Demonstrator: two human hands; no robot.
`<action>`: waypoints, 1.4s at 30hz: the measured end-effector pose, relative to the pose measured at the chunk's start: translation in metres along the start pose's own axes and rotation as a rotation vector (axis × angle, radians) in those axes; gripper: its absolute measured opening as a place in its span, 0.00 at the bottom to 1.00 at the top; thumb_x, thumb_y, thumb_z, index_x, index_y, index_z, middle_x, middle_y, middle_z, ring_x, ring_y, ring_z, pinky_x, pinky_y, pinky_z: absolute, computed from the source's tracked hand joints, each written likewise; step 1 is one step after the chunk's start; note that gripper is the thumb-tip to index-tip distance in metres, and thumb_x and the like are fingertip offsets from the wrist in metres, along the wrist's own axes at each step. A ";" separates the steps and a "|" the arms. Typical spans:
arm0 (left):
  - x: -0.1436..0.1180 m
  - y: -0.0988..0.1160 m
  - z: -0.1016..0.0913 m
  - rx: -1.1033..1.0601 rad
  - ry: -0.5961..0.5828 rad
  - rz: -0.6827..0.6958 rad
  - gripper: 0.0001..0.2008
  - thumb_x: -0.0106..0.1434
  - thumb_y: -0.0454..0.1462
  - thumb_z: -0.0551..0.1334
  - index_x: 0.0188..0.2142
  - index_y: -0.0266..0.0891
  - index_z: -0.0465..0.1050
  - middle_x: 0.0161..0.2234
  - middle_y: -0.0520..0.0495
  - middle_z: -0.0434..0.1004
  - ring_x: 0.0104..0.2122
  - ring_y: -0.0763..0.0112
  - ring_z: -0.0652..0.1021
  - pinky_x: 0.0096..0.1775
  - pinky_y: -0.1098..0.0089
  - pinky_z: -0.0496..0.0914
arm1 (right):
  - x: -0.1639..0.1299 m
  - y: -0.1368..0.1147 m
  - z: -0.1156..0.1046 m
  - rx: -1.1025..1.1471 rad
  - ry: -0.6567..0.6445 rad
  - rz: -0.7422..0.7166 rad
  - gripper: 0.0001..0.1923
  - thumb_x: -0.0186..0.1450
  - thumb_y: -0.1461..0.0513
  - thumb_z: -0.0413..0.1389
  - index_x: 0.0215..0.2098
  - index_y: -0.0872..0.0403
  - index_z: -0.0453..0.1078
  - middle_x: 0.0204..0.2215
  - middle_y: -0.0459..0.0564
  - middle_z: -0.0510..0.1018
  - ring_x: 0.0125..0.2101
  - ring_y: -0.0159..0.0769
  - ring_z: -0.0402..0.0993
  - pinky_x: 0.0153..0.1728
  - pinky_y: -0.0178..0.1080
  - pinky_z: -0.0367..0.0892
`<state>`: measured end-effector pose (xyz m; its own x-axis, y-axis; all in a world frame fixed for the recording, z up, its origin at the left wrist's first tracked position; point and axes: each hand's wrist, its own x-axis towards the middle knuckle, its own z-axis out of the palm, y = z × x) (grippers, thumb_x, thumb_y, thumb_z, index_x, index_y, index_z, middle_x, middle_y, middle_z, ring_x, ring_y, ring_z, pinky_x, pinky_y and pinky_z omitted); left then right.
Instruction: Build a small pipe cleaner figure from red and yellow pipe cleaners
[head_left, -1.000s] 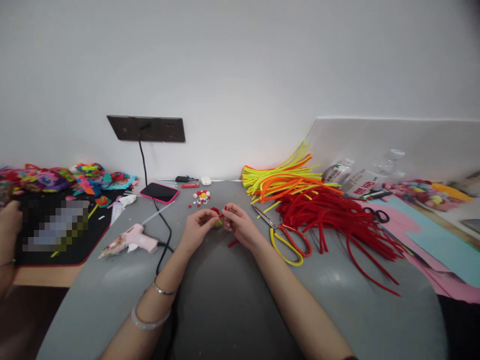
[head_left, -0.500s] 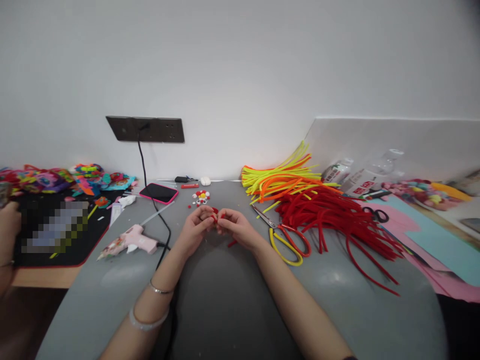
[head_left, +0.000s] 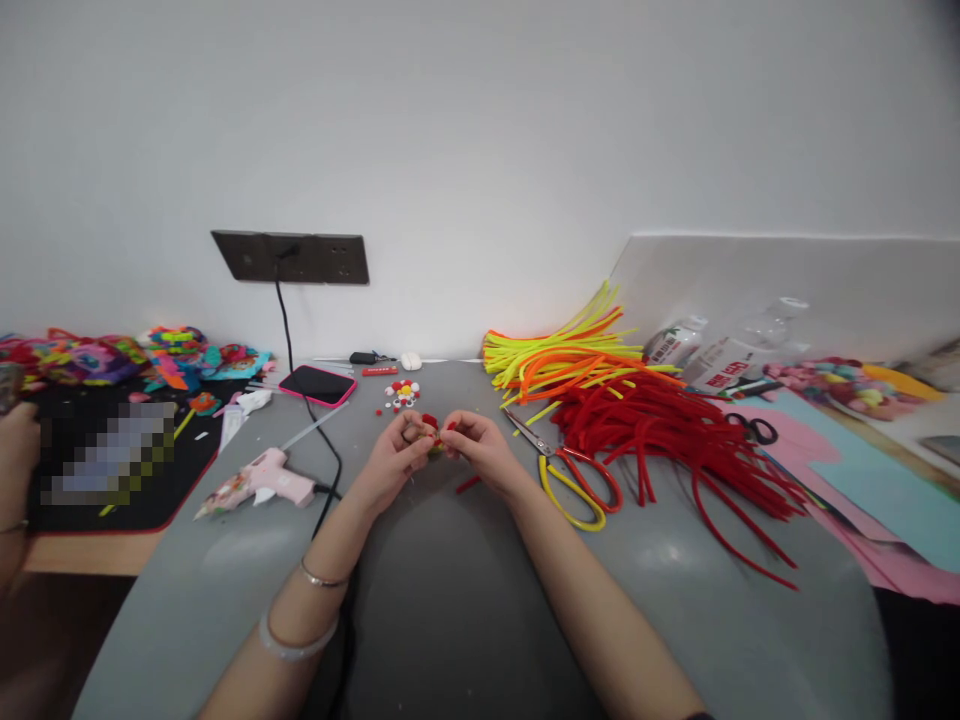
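My left hand (head_left: 394,455) and my right hand (head_left: 478,447) meet over the middle of the grey table (head_left: 465,600). Both pinch a small red pipe-cleaner piece (head_left: 430,423) with a bit of yellow in it, held between the fingertips. A short red offcut (head_left: 467,484) lies on the table just under my right hand. Yellow-and-red scissors (head_left: 574,478) lie right of my right hand. A pink glue gun (head_left: 262,480) lies left of my left hand.
Red pipe cleaners (head_left: 675,440) and yellow-orange ones (head_left: 562,360) are piled at the right. A small finished flower (head_left: 404,392), a phone (head_left: 319,384) and a black cable (head_left: 330,470) lie behind. Pink and blue paper (head_left: 862,480) is far right. Another person's hand (head_left: 16,445) is at the left edge.
My hands have stayed in place, with the fingers shifting on the small red piece; my left fingers now curl more around it.
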<state>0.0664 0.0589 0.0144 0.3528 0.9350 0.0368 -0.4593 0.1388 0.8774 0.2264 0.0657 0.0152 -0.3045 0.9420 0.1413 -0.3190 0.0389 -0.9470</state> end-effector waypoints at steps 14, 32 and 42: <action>0.001 -0.001 0.000 0.116 0.076 -0.012 0.16 0.50 0.43 0.72 0.28 0.36 0.69 0.20 0.58 0.62 0.18 0.83 0.59 0.21 0.78 0.51 | 0.000 -0.006 -0.008 -0.191 -0.150 -0.039 0.15 0.57 0.52 0.64 0.30 0.54 0.70 0.25 0.43 0.72 0.24 0.29 0.65 0.29 0.34 0.63; 0.003 -0.003 -0.006 0.215 -0.017 -0.044 0.16 0.56 0.46 0.68 0.29 0.34 0.74 0.23 0.53 0.65 0.20 0.82 0.59 0.21 0.77 0.51 | -0.001 -0.005 -0.003 -0.232 -0.097 -0.142 0.12 0.61 0.53 0.61 0.30 0.54 0.70 0.26 0.45 0.74 0.28 0.32 0.69 0.33 0.36 0.64; 0.000 0.000 0.000 0.180 0.025 -0.120 0.17 0.52 0.46 0.71 0.26 0.33 0.72 0.20 0.53 0.67 0.18 0.82 0.63 0.18 0.79 0.54 | -0.002 -0.008 -0.013 -0.215 -0.153 -0.057 0.14 0.59 0.52 0.63 0.31 0.54 0.69 0.27 0.45 0.74 0.28 0.32 0.69 0.33 0.36 0.65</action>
<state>0.0664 0.0585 0.0141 0.3743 0.9236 -0.0829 -0.2611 0.1908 0.9463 0.2408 0.0681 0.0184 -0.4290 0.8754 0.2229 -0.1468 0.1759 -0.9734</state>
